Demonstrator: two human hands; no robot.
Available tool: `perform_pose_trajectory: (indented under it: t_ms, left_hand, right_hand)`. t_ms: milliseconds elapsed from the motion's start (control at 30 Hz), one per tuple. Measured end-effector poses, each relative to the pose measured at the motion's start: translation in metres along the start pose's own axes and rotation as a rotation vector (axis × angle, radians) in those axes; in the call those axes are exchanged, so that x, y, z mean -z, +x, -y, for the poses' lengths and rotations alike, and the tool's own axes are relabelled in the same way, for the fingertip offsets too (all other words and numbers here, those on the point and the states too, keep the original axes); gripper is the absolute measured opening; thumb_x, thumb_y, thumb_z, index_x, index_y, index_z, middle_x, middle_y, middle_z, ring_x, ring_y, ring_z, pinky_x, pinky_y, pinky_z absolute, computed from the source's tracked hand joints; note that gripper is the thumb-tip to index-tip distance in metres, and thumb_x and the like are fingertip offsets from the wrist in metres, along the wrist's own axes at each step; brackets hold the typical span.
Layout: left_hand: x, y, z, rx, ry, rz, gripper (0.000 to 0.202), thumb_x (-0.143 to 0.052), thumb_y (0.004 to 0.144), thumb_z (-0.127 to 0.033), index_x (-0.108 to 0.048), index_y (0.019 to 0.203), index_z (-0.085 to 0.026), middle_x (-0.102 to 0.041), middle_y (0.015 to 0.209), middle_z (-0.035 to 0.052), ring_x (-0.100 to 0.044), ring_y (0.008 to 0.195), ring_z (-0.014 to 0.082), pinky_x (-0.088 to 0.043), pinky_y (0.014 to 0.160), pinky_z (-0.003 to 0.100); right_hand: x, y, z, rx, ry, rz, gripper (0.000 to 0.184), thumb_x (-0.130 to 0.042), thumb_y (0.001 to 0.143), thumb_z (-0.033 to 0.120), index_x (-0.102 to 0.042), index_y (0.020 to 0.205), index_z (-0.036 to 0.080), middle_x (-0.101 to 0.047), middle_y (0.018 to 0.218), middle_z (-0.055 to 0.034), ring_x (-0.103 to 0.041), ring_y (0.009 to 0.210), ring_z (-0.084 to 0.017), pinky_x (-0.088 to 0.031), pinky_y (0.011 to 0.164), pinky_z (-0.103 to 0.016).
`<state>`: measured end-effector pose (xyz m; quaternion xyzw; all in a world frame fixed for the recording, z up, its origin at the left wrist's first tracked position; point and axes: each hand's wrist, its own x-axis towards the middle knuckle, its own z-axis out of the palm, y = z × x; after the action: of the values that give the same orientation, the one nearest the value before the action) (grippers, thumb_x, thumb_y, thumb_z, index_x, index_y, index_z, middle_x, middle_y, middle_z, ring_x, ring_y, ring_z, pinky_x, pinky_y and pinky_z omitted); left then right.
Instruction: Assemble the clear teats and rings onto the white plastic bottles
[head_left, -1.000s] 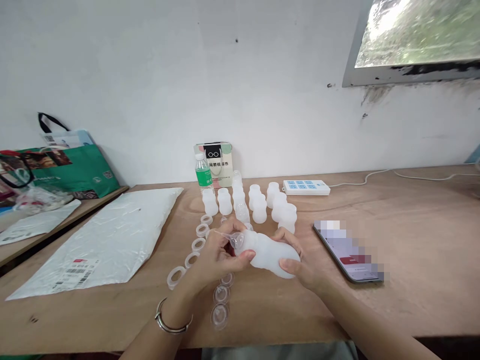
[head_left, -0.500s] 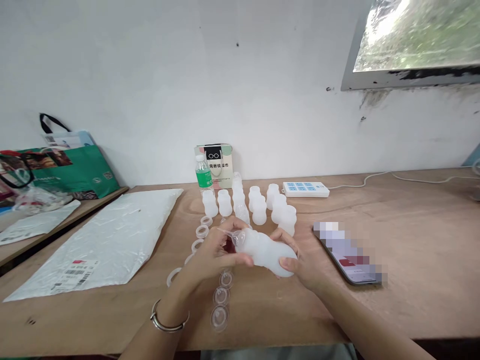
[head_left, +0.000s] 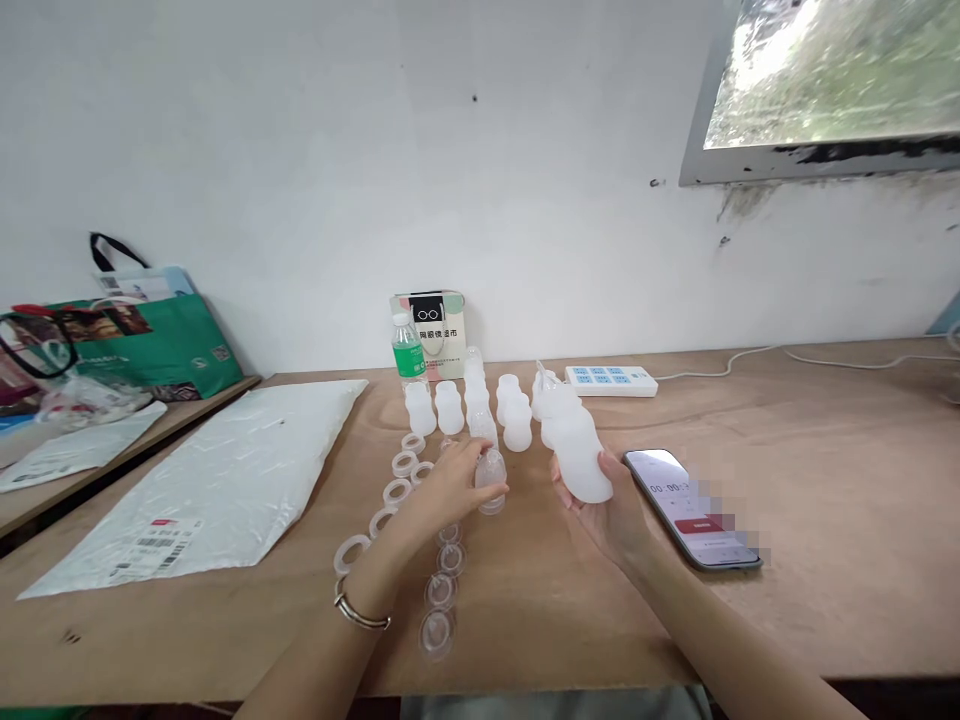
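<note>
A tilted white bottle (head_left: 580, 458) is gripped in the right hand (head_left: 616, 512) above the middle of the desk (head_left: 847, 510). A clear cap (head_left: 491, 469) is pinched between thumb and fingers of the left hand (head_left: 454, 480). Clear discs (head_left: 436, 632) are lined up toward the desk's front edge; other bottles (head_left: 517, 424) are stood nearer its back edge.

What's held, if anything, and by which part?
Right hand holds white, waisted plastic bottle near its base. Left hand at clear plastic dome: hold uncertain.
</note>
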<state>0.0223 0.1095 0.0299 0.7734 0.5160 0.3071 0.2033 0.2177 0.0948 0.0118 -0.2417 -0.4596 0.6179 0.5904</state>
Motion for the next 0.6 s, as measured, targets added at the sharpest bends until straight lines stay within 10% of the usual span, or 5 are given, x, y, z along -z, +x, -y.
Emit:
perform_pose_trajectory:
  t_ms: [267, 500, 600]
  left_hand:
    - [0.009, 0.0, -0.002, 0.014, -0.068, -0.083, 0.024, -0.06, 0.077, -0.041, -0.057, 0.088, -0.02, -0.06, 0.079, -0.0005, -0.053, 0.073, 0.0173, -0.04, 0.066, 0.028]
    - [0.029, -0.003, -0.01, -0.104, -0.707, -0.667, 0.031, -0.054, 0.084, -0.042, -0.052, 0.11, -0.026, -0.062, 0.107, 0.0021, -0.059, 0.095, 0.0156, -0.044, 0.084, 0.029]
    - [0.025, -0.006, -0.014, -0.185, -0.735, -0.61, 0.033, -0.06, 0.082, -0.04, -0.051, 0.11, -0.026, -0.061, 0.108, 0.0032, -0.059, 0.094, 0.0156, -0.046, 0.083, 0.029]
  right_hand:
    - [0.003, 0.0, -0.003, 0.008, -0.012, 0.042, 0.034, -0.05, 0.076, 0.054, -0.041, 0.088, 0.023, -0.056, 0.068, 0.001, -0.044, 0.046, -0.011, -0.029, 0.043, -0.025]
    - [0.007, -0.002, -0.012, -0.056, -0.075, 0.155, 0.037, -0.062, 0.072, 0.047, -0.04, 0.092, 0.025, -0.061, 0.065, 0.0031, -0.05, 0.048, -0.012, -0.032, 0.045, -0.023]
    - [0.006, -0.004, -0.014, -0.091, -0.155, 0.181, 0.04, -0.065, 0.071, 0.048, -0.043, 0.095, 0.025, -0.059, 0.064, 0.0041, -0.051, 0.049, -0.012, -0.035, 0.047, -0.024]
